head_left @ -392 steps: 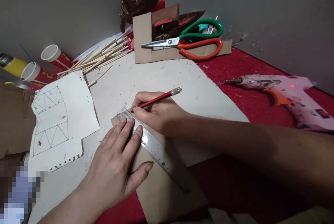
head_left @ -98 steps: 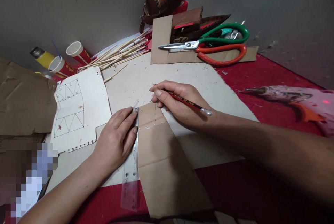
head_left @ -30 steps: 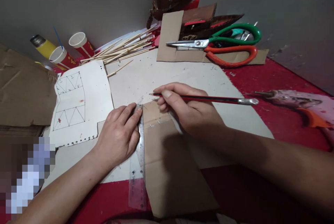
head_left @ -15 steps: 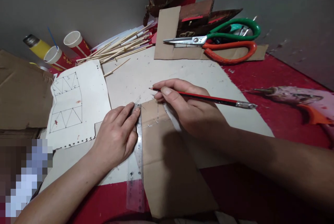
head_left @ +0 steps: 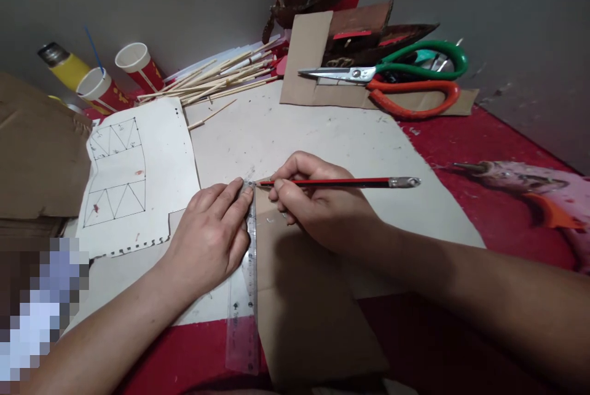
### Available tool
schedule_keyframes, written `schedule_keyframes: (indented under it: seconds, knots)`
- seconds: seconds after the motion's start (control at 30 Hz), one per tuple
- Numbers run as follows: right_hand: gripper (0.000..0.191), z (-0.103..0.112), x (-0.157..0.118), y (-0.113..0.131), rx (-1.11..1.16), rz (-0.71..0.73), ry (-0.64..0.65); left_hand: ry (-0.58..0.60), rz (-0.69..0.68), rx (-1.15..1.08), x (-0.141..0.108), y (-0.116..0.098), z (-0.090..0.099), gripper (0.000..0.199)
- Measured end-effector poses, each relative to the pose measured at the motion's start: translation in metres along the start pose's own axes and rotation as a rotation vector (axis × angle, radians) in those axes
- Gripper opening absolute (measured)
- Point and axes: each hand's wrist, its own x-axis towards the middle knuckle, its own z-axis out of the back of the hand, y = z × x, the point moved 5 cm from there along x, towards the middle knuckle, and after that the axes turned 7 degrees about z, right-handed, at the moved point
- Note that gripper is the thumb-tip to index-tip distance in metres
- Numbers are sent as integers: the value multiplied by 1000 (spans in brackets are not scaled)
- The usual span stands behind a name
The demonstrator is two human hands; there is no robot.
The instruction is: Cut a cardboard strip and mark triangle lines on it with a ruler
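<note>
My left hand point(head_left: 212, 232) presses a clear plastic ruler point(head_left: 243, 321) down with its fingertips near the ruler's far end; its fingers lie flat, slightly bent. The ruler runs along the left edge of a brown cardboard piece point(head_left: 308, 315). In a pinch, my right hand point(head_left: 318, 198) holds a red and black pencil point(head_left: 345, 183), its tip at the ruler's edge close to the far end of the cardboard. The cardboard lies over a large pale sheet point(head_left: 359, 143), with part of it under my right hand's shadow.
On the left lie a paper with drawn triangles point(head_left: 161, 168) and brown cardboard point(head_left: 41, 149). Behind stand two cups point(head_left: 138, 66) and a yellow bottle point(head_left: 69, 69), beside wooden sticks point(head_left: 221, 78). Scissors point(head_left: 415, 85) lie at the back right, a glue gun point(head_left: 511, 177) at the right.
My right hand has moved left and toward me, bringing the pencil tip from beyond the cardboard to the ruler's edge. My left hand still presses the ruler. The view has shifted slightly.
</note>
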Motion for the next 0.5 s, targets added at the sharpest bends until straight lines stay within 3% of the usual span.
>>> schedule_keyframes:
  seconds: [0.5]
  knots:
    - [13, -1, 1, 2, -83, 41, 18, -6, -29, -29, 1, -3, 1, 44]
